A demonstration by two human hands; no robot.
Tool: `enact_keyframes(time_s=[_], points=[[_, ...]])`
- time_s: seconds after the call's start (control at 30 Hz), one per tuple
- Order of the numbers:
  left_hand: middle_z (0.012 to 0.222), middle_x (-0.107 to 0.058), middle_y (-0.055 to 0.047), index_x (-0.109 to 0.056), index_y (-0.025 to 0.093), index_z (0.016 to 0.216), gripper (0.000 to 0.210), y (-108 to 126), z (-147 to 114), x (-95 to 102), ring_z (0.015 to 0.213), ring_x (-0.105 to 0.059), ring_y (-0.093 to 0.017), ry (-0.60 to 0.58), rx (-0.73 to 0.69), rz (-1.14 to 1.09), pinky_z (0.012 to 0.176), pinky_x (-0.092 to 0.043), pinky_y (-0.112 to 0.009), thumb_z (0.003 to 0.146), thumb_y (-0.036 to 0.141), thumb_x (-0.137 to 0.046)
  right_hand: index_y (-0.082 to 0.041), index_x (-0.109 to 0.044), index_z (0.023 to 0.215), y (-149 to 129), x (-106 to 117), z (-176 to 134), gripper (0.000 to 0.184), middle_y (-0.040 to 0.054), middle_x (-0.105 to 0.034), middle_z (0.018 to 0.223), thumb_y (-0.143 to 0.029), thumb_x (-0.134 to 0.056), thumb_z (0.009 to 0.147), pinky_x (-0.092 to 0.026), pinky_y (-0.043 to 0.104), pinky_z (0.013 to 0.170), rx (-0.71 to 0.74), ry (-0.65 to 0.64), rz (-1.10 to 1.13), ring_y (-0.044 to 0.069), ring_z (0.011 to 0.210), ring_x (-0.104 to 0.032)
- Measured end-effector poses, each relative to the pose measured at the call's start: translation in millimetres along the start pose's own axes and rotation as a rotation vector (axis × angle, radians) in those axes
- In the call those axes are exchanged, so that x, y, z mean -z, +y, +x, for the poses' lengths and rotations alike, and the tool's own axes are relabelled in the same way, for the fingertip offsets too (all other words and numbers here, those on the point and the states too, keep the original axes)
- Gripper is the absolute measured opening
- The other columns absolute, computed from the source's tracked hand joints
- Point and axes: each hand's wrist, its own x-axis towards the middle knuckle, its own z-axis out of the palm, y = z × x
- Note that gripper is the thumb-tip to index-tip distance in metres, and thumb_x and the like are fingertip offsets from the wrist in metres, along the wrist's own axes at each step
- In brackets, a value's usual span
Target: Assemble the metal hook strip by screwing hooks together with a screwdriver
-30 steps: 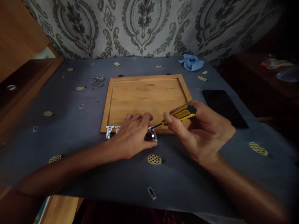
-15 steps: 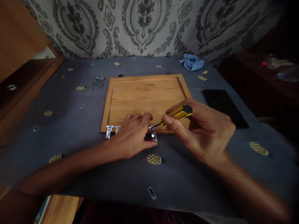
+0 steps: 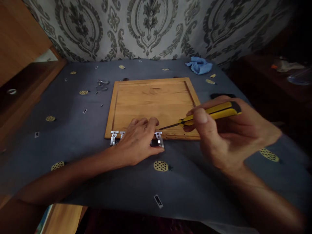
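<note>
A wooden panel [image 3: 156, 100] with a raised border lies flat on the cloth-covered table. Along its near edge sit silvery metal hinges: a left hinge [image 3: 113, 137], a partly covered one beside it, and a right hinge [image 3: 159, 139]. My left hand [image 3: 137, 141] lies over the near edge, fingers on the wood and thumb below, closed around the right hinge; its palm hides what is underneath. My right hand [image 3: 226, 136] grips a yellow-and-black screwdriver [image 3: 214, 112] by the handle. The screwdriver's tip points left, just above and apart from the right hinge.
Small metal hardware [image 3: 101, 85] lies left of the panel. A crumpled blue cloth [image 3: 200, 65] rests at the back right. My right hand mostly covers a dark flat object [image 3: 222, 96]. A patterned curtain [image 3: 151, 29] hangs behind the table.
My right hand has drawn the screwdriver back to the right and up, lifting its tip off the right hinge. The left hand has stayed in place.
</note>
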Motion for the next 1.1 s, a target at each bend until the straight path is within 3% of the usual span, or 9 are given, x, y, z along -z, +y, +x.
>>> enact_keyframes(time_s=[0.3,1.1], points=[[0.109,-0.069,-0.008,-0.049,0.019,0.115,0.05,1.7,-0.4,1.5,0.111,-0.063,-0.031,-0.007,0.018,-0.019,0.095,-0.046,-0.046,0.082,0.04,-0.081,-0.027,-0.059,0.075,-1.3,-0.2,0.7,0.02,-0.0021,-0.061,0.065,-0.031,-0.067,0.092,-0.045,0.034,0.053,-0.075,-0.153,-0.029,0.016,0.056,-0.057],[0.11,-0.068,-0.009,-0.049,0.018,0.119,0.054,1.4,0.0,4.4,0.111,-0.062,-0.032,-0.027,-0.005,-0.015,0.096,-0.045,-0.045,0.083,0.041,-0.081,-0.033,-0.055,0.076,5.6,-3.1,1.3,0.02,-0.0011,-0.059,0.062,-0.025,-0.065,0.091,-0.039,0.037,0.046,0.097,-0.173,-0.129,0.019,0.049,-0.053]])
